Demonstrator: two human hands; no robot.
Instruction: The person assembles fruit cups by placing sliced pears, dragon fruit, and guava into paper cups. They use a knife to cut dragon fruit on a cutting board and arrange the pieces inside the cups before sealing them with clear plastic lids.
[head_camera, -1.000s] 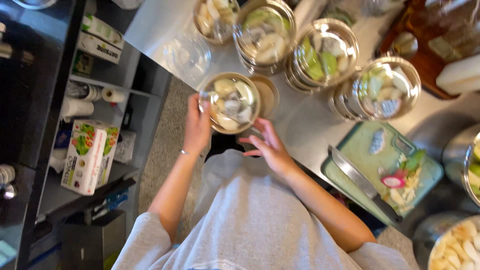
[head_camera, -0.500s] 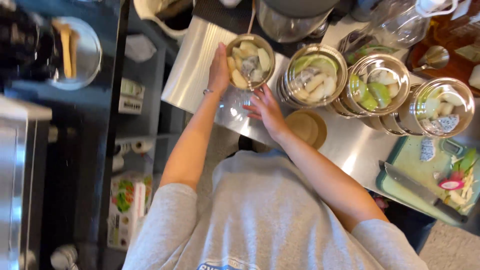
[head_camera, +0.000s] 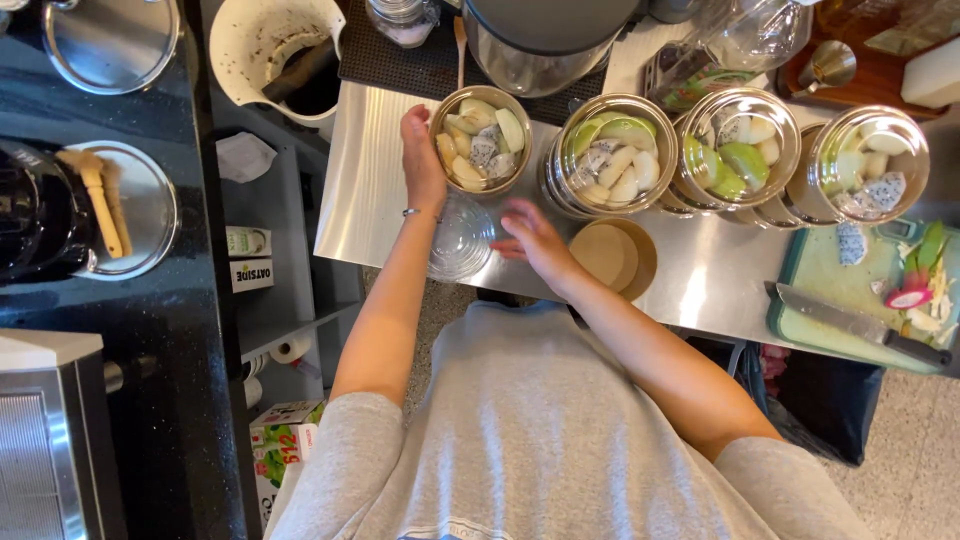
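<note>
**Fruit cup set down at left end of row; clear lid next to it**

Change vs. prior frames: the uncovered fruit cup (head_camera: 481, 139) was between both hands a moment ago, nearer the counter front. It now stands on the steel counter (head_camera: 360, 190), at the left end of the cup row, just beside the first lidded cup (head_camera: 610, 153). R hand has come off it and moved toward the lid. Judgement: placement of cup looks complete; cup has no lid yet.

Left hand (head_camera: 422, 160): fingers extended, loosely curved, resting against the left wall of the fruit cup. Contact only, no closed grasp visible. Bracelet at wrist.

Right hand (head_camera: 535, 238): open, fingers spread flat, low over the counter. Fingertips reach the right edge of the clear dome lid (head_camera: 460, 238); whether touching or just short, cannot tell. Holds nothing.

Surroundings: stack of brown paper cups (head_camera: 612, 258) just right of R hand. Further right, two more lidded cups, then a green cutting board (head_camera: 850, 290) w/ knife (head_camera: 855, 322) and fruit scraps.
</note>
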